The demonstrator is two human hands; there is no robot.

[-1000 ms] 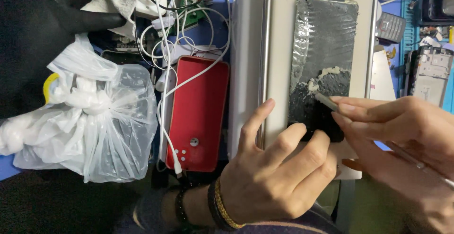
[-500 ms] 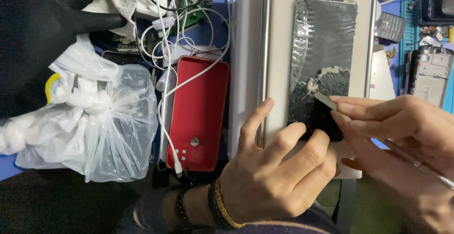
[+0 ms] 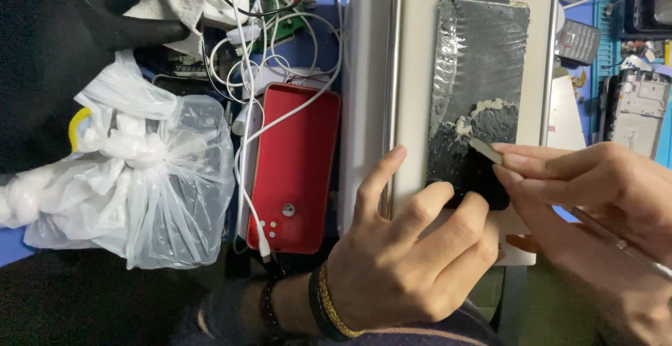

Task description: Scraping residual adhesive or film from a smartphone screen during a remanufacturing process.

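Observation:
A dark phone screen panel (image 3: 479, 73), smeared with a film of glue, lies on a pale flat plate (image 3: 420, 73). A ridge of whitish glue residue (image 3: 476, 115) sits across its lower half. My left hand (image 3: 406, 255) presses down on the near end of the panel, fingers spread over the plate's edge. My right hand (image 3: 595, 192) pinches a small flat scraper blade (image 3: 484, 150), whose tip rests against the residue. A thin metal tool also runs along under my right hand.
A red phone case (image 3: 297, 171) with white cables (image 3: 259, 66) over it lies left of the plate. A knotted clear plastic bag (image 3: 133, 178) sits further left. A bare phone frame (image 3: 640, 108) and a small keypad phone (image 3: 579, 41) lie at the right.
The scraper tip has crept slightly up the panel, pushing the glue ridge. My left hand stays in place.

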